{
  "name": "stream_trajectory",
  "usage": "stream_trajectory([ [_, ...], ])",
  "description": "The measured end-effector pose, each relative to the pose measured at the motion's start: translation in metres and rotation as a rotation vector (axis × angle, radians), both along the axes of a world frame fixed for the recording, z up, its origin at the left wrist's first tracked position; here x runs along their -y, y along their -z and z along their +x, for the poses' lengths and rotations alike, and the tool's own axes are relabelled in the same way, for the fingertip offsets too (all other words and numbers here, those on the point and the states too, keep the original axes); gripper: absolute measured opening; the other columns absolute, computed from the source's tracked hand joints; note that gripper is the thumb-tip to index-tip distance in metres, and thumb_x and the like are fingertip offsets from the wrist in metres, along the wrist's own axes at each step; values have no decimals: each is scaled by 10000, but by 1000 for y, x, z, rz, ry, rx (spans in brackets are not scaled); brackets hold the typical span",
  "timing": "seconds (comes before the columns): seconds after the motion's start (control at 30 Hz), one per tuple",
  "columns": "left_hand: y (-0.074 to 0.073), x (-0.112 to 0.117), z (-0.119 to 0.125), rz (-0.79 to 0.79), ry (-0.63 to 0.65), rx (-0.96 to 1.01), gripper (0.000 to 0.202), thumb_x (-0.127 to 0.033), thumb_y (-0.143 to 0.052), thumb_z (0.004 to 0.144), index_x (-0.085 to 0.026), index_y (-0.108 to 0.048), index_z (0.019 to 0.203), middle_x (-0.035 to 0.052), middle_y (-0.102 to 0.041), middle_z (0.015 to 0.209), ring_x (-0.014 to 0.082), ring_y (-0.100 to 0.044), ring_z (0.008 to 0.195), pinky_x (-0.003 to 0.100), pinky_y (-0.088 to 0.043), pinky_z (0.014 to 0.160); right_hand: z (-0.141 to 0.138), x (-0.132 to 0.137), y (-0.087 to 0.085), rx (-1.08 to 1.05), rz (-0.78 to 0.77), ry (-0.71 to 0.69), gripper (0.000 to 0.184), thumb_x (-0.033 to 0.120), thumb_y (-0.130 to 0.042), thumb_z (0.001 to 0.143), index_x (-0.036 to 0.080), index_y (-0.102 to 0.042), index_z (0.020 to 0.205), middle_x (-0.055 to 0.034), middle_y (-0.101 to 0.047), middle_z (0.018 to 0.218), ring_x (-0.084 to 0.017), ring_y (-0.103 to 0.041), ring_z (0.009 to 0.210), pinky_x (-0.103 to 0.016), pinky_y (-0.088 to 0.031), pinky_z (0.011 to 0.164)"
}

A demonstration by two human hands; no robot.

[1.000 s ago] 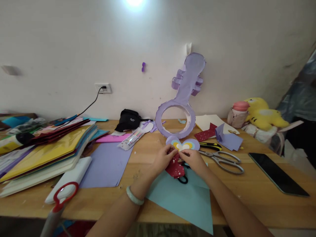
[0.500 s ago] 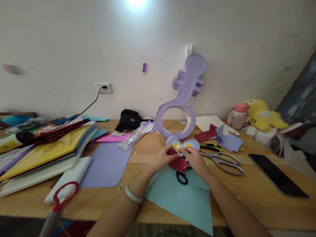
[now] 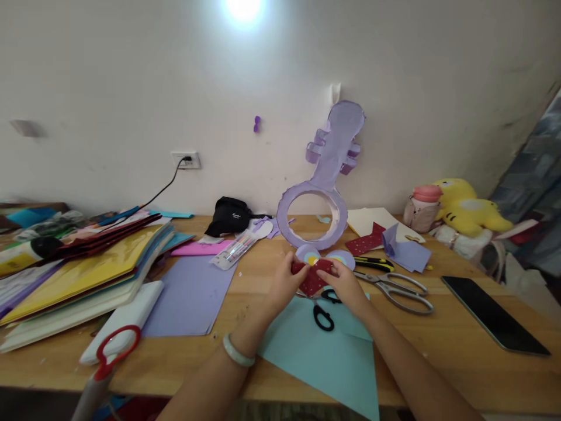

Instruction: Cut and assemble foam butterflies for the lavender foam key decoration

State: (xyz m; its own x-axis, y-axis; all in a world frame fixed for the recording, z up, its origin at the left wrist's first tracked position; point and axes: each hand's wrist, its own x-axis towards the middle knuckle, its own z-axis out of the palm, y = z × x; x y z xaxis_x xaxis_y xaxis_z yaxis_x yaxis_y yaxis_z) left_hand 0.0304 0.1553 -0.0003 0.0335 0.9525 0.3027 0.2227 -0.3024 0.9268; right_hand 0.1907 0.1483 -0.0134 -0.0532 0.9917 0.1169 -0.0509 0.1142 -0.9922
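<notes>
Between my left hand [image 3: 286,285] and my right hand [image 3: 346,286], a red dotted piece of paper [image 3: 312,282] is pinched at its upper part on both sides. Just behind it, a layered heart-shaped paper piece [image 3: 347,258] in lilac, blue and yellow shows its upper lobes; its lower part is hidden. Black-handled scissors [image 3: 323,320] lie beneath my hands, blades mostly covered, on a light blue paper sheet [image 3: 326,365]. Farther back, a lilac ring-shaped craft with a long neck [image 3: 283,219] leans against the wall.
Right of my hands lie a yellow-black cutter [image 3: 375,264], large metal scissors [image 3: 405,293] and a phone [image 3: 493,316]. A red-handled tool [image 3: 103,369] stands at the front left, near stacked coloured sheets [image 3: 87,266] and lilac paper [image 3: 188,298]. A pen pack [image 3: 234,249] lies behind.
The red dotted paper, lower beneath my hands before, is now raised and held in front of the heart-shaped piece. My fingers have left that heart piece. The view has tipped up slightly.
</notes>
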Motion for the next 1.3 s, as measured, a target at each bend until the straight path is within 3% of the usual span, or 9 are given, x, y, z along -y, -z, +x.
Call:
stream_trajectory([
  [0.17, -6, 6, 4, -60, 130, 194, 376, -562, -608, 757, -216, -466, 718, -49, -473, 656, 136, -473, 644, 264, -410, 627, 4, -6, 1, -84, -75, 31, 464, 502, -827, 515, 210, -617, 809, -71, -757, 791, -294, -718, 792, -430, -542, 802],
  [0.37, -7, 7, 6, -99, 208, 316, 533, -704, -621, 711, -192, -549, 840, -20, -547, 747, 149, -516, 705, 271, -445, 662, 2, -7, 6, -153, 8, 194, 588, 485, -844, 514, 258, -505, 937, -7, -750, 728, -270, -726, 713, -402, -565, 707],
  [0.57, -2, 5, 7, -161, 232, 391, 543, -440, -851, 561, -205, -556, 952, 1, -643, 858, 198, -612, 838, 309, -484, 776, -2, -6, 17, -128, 136, 239, 482, 485, -782, 643, 269, -472, 943, -43, -760, 884, -280, -731, 872, -411, -578, 769],
  [0.7, 2, 5, 9, -191, 170, 398, 572, -251, -857, 513, -219, -531, 982, -22, -643, 839, 189, -627, 815, 302, -502, 749, -2, -5, 18, -44, 226, 253, 378, 420, -722, 697, 262, -586, 1013, -73, -738, 1022, -271, -708, 956, -415, -561, 837],
  [0.8, 4, 4, 11, -189, 93, 345, 562, -200, -825, 533, -210, -533, 1013, -39, -623, 797, 173, -626, 769, 302, -510, 736, -1, -5, 14, 87, 285, 268, 383, 433, -672, 735, 247, -683, 1071, -100, -722, 1069, -275, -698, 938, -437, -552, 852],
  [0.93, 7, 1, 9, -146, -41, 279, 481, -180, -807, 581, -196, -560, 994, -24, -623, 781, 177, -626, 746, 299, -518, 707, 0, -2, 7, 166, 384, 342, 370, 521, -584, 819, 226, -748, 973, -120, -725, 1063, -294, -660, 1035, -471, -495, 959],
  [1.0, 9, -2, 8, -114, -106, 263, 429, -172, -794, 609, -192, -565, 971, -9, -627, 793, 185, -627, 760, 308, -521, 719, -1, -1, 6, 129, 334, 292, 393, 560, -572, 829, 227, -748, 940, -109, -736, 1024, -288, -669, 1009, -448, -522, 915],
  [1.1, 15, -6, 7, -72, -131, 214, 437, -163, -786, 626, -193, -568, 1004, 19, -639, 866, 205, -635, 811, 340, -526, 769, -3, 0, 5, 40, 212, 198, 373, 559, -711, 708, 228, -727, 879, -79, -745, 899, -263, -696, 855, -382, -569, 763],
  [1.3, 7, -2, -5, 336, -96, -201, 459, -154, -760, 690, -236, -617, 1119, 110, -572, 1234, 292, -577, 1132, 464, -467, 974, -2, -3, 5, -44, 124, 247, 392, 572, -780, 582, 218, -669, 709, -34, -696, 665, -225, -664, 631, -357, -558, 616],
])
